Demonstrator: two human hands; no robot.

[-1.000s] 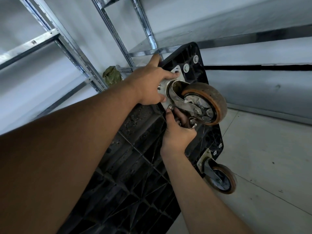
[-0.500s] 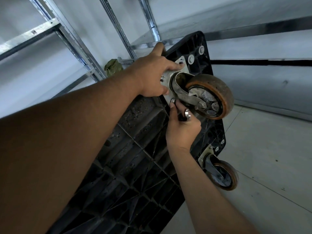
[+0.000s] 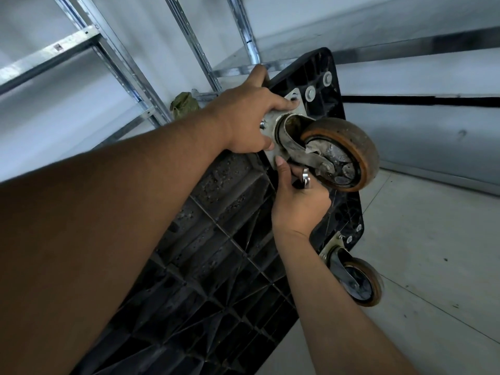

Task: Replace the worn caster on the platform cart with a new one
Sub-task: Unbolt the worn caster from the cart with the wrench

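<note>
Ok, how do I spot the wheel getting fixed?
Find the black cart, tipped beside metal shelves. At its top corner is an orange wheel. Unlike the lower wheel, the left hand and right hand, holding a metal bit, are at it.

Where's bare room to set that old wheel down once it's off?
Bare floor, right of the upended cart, between the lower caster and the wall. It's crowded at the worn caster: the left hand presses its plate, the right hand grips a small metal part.

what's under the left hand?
The left hand rests on the worn caster's mounting plate; two bolt ends show beside its fingers. The plate stretch beneath palm and fingers is covered.
</note>
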